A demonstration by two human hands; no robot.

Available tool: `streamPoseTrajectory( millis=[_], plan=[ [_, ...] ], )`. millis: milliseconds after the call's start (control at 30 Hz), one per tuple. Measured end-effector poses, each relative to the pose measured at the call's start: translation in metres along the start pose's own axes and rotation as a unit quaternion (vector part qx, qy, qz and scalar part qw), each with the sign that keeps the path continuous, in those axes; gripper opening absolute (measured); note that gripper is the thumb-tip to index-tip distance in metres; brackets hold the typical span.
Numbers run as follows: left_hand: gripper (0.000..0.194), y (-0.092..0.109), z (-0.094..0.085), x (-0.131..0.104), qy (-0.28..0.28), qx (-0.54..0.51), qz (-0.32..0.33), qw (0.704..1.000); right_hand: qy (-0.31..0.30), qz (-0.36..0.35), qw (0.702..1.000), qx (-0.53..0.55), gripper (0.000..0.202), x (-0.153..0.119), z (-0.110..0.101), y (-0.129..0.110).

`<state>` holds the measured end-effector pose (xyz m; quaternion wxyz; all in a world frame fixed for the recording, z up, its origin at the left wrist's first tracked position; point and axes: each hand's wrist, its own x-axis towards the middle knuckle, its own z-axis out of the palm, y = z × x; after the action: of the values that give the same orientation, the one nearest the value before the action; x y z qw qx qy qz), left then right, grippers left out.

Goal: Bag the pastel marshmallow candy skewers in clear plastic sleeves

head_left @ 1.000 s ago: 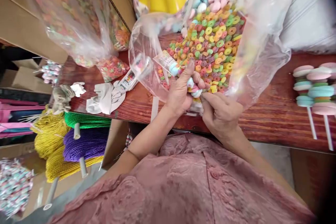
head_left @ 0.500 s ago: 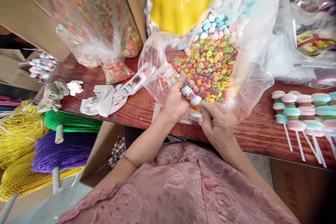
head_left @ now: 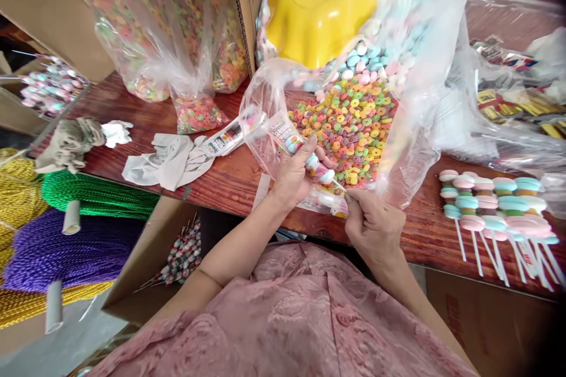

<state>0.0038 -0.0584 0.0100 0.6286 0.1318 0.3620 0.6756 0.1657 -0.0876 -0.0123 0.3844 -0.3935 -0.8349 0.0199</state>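
Note:
My left hand [head_left: 292,178] is closed around a candy skewer [head_left: 325,176] inside a printed clear plastic sleeve [head_left: 279,128]. Blue, white and pink pieces show at both sides of the fingers. From the skewer's lower right end a thin white stick [head_left: 339,186] sticks out, and my right hand [head_left: 374,219] pinches its far part between thumb and fingers. Just behind both hands spreads a heap of colourful ring candies [head_left: 354,123] on an opened plastic bag [head_left: 407,147]. Blue, pink and white candies [head_left: 367,65] lie beyond the rings.
A yellow scalloped bowl [head_left: 321,12] rests upside down at the back. Several finished candy skewers [head_left: 495,203] lie at right. On the left are grey gloves [head_left: 170,159], a stack of printed sleeves [head_left: 223,140], bagged ring candies [head_left: 198,113] and a cardboard box [head_left: 241,6]. Corded bundles [head_left: 101,191] stand below.
My right hand has moved slightly right and down from the skewer's end, and more of the white stick now shows between the hands. The camera view has shifted a little.

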Motion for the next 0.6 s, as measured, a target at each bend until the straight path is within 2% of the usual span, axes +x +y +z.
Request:
streamPoseTrajectory(
  millis=[167,300,433,533,600],
  plan=[
    [0.045,0.004,0.000,0.001,0.008,0.020,-0.024,0.999,0.019,-0.007,0.999,-0.032,0.016,0.000,-0.004,0.009],
    [0.039,0.008,-0.001,0.002,0.005,0.012,-0.032,0.999,-0.007,-0.025,0.998,-0.059,0.017,0.002,-0.008,0.021],
    [0.034,0.010,-0.001,0.003,0.018,0.024,-0.013,0.999,-0.025,-0.039,0.997,-0.065,0.016,0.004,-0.009,0.028],
    [0.036,0.010,0.004,0.002,0.019,0.021,-0.016,0.999,-0.045,-0.002,0.999,-0.029,0.015,0.004,-0.003,0.019],
    [0.038,0.010,0.007,0.001,-0.002,0.012,-0.032,0.999,-0.081,0.062,0.993,0.051,0.013,0.003,0.001,0.008]
  ],
)
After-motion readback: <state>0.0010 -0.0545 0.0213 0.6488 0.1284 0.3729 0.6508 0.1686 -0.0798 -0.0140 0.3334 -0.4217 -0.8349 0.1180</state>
